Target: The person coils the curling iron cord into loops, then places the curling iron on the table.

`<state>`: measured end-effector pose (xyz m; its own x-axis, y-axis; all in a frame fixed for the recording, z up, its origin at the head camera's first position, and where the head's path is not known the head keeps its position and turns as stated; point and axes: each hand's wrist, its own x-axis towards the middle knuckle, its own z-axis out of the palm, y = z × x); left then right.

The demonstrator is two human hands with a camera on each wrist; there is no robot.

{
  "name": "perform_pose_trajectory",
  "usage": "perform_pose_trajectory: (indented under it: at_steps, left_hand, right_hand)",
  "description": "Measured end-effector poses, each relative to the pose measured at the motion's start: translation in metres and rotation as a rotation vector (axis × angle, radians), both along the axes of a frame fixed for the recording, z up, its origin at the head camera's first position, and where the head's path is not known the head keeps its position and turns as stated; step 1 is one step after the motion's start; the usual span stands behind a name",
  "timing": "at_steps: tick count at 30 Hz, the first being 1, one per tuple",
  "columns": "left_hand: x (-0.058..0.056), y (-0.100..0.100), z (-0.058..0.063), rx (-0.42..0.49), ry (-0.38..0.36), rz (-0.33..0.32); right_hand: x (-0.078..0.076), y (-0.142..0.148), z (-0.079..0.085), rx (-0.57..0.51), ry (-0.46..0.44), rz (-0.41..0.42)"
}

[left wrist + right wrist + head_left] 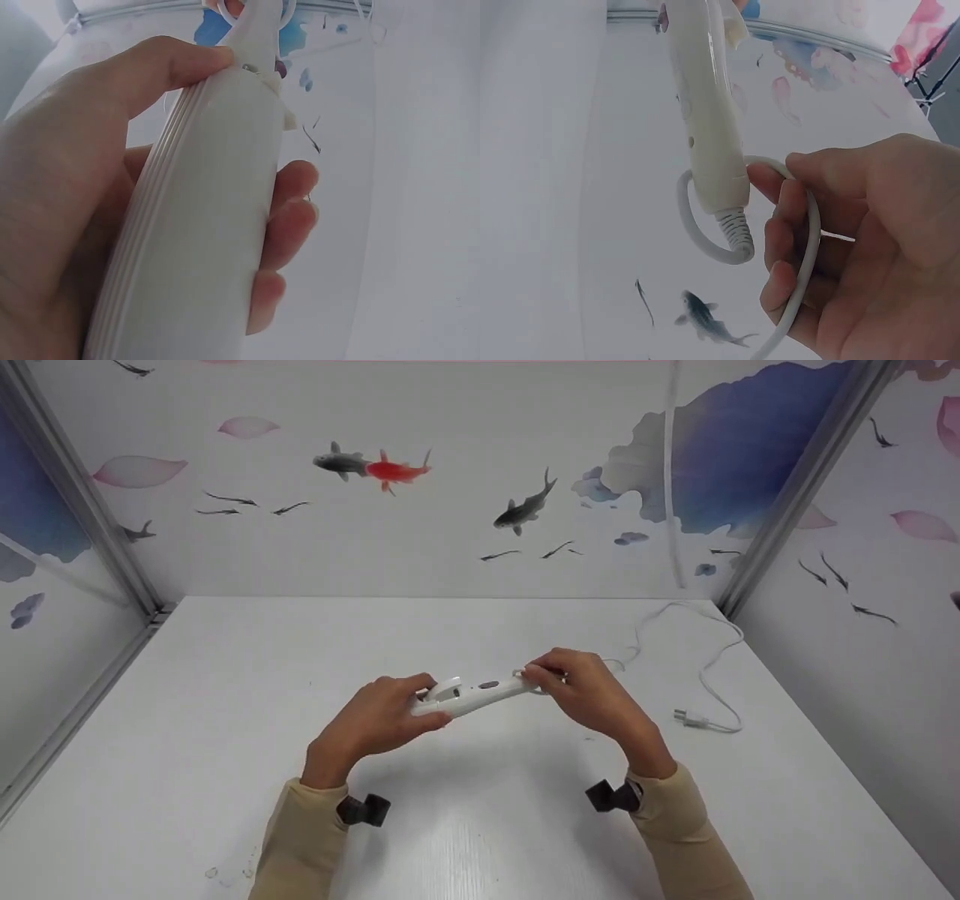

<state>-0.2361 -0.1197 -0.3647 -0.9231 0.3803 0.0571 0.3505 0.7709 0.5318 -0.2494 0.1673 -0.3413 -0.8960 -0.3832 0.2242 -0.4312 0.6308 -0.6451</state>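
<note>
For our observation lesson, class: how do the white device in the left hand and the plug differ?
The device is long, while the plug is short. The left hand grips the device above the table, but the plug lies on the tabletop. Both look whitish.

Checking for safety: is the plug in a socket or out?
Out: the white plug lies on the tabletop, its metal prongs bare.

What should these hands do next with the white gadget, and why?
Probably the right hand should draw the cord further round the gadget: its fingers pinch the cord, which loops behind the gadget's end, while the left hand grips the other end and the plug lies loose on the table.
</note>
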Motion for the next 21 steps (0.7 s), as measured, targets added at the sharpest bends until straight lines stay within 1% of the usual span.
perform_pose_trajectory:
  at_steps: [3,7,11,14,16,17,19,21]
  left_hand:
    - [-0.001,-0.003,0.001,0.037,0.015,0.017]
    - [-0.001,-0.008,0.002,0.12,0.031,0.029]
    - [-0.001,-0.012,0.004,0.195,0.021,0.024]
    - [-0.001,-0.013,0.004,0.243,-0.001,0.007]
    - [-0.001,-0.013,0.005,0.264,-0.012,-0.017]
    - [-0.001,-0.013,0.005,0.276,-0.025,-0.03]
    - [-0.001,-0.013,0.005,0.284,-0.049,-0.059]
    - [0.0,-0.014,0.005,0.273,-0.065,-0.094]
  right_hand:
    - [0.0,0.001,0.002,-0.016,-0.029,0.043]
    - [-0.003,0.007,0.003,-0.047,-0.08,0.156]
    - [-0.013,0.016,-0.003,-0.107,-0.155,0.288]
    - [-0.022,0.022,-0.009,-0.128,-0.218,0.364]
    - [-0.027,0.026,-0.014,-0.115,-0.26,0.368]
    - [-0.029,0.028,-0.016,-0.101,-0.284,0.351]
    - [-0.033,0.032,-0.021,-0.064,-0.321,0.294]
    - [-0.037,0.035,-0.025,-0.02,-0.35,0.22]
